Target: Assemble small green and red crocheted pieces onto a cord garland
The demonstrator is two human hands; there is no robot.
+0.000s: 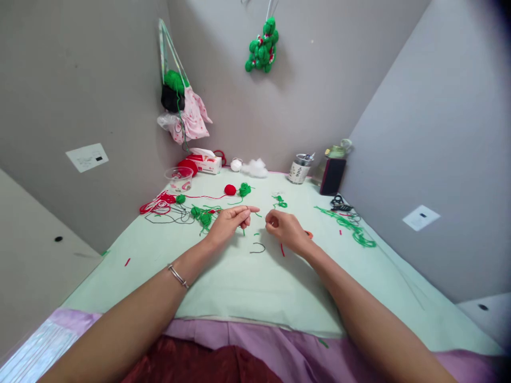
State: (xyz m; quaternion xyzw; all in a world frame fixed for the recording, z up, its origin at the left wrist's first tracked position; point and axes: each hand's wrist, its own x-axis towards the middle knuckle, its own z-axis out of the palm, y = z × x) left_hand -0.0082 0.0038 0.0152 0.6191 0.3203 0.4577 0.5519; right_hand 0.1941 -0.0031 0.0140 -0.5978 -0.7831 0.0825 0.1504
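Note:
Above the middle of the table, my left hand [230,222] has its index finger pointing right and its thumb pressed against the curled fingers. Whatever it holds is too small to make out; a short green yarn end [244,232] shows just below it. A little to the right, my right hand [285,226] is closed in a pinch, its contents also hidden. Green knitted pieces [204,217] lie just left of my left hand. A dark yarn snippet [258,248] and a red one [282,250] lie on the table below my hands. An orange object [308,234] is partly covered by my right wrist.
Red yarn [159,203] and a clear tub [179,181] are at the left, a tissue box [208,164] behind. A red ball [230,190] and white stuffing [255,168] lie farther back. Right are a tin [299,170], a phone [332,176], scissors [339,203] and green yarn [351,226].

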